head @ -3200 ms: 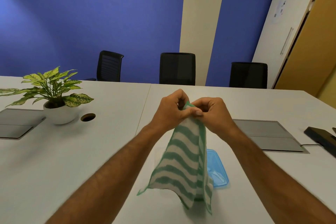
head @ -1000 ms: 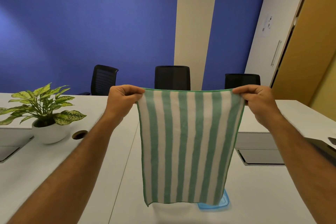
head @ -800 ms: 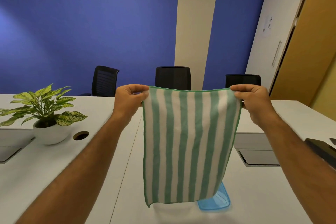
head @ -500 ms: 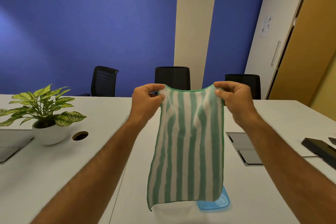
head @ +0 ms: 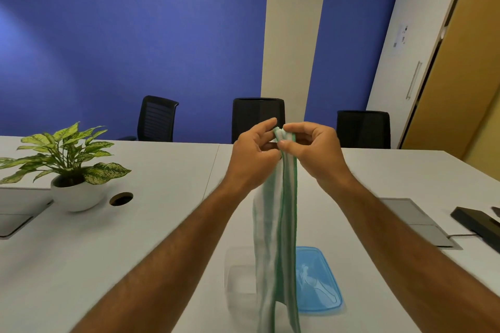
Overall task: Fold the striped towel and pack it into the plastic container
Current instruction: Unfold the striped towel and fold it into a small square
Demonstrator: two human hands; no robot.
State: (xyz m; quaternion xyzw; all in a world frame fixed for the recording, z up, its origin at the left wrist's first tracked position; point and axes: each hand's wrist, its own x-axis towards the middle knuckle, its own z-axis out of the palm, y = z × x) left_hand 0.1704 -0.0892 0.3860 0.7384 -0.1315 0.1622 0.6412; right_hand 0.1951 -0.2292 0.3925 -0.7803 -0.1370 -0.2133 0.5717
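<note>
The green-and-white striped towel (head: 276,238) hangs in the air, folded in half lengthwise into a narrow strip. My left hand (head: 254,154) and my right hand (head: 311,151) meet at its top, and both pinch the upper corners together. Below the towel, a clear plastic container (head: 238,284) stands on the white table (head: 162,224), partly hidden by the hanging cloth. Its blue lid (head: 316,281) lies flat just right of it.
A potted plant (head: 67,167) in a white bowl stands at the left, beside a round cable hole (head: 121,198). A grey hatch (head: 416,222) and a black device (head: 476,224) lie at the right. Three black chairs line the far edge.
My hands have come together from wide apart, bringing the two top corners to meet. The towel went from a flat spread sheet to a narrow doubled strip.
</note>
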